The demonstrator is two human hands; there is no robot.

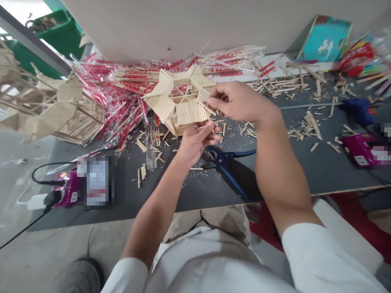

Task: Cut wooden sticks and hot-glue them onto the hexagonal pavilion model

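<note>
A star-shaped model made of thin wooden sticks (pixel 190 112) is raised over the dark table, tilted toward me, with an opening in its middle. My left hand (pixel 197 140) holds it from below at its near right side, thumb on top. My right hand (pixel 233 99) is closed in a pinch at the model's right edge, on a short wooden stick (pixel 210 108) lying along that edge. The fingertips partly hide this stick. Under my hands lie blue-handled cutters (pixel 230 175) and, further left, a clear ruler (pixel 151 148).
A larger stick structure (pixel 55 103) stands at left. Red-tipped sticks in plastic wrapping (pixel 131 87) are heaped at the back. Cut stick pieces (pixel 311 126) lie scattered. A phone (pixel 97 181), a purple power strip (pixel 67 189) and a blue glue gun (pixel 359 110) are also on the table (pixel 171 191).
</note>
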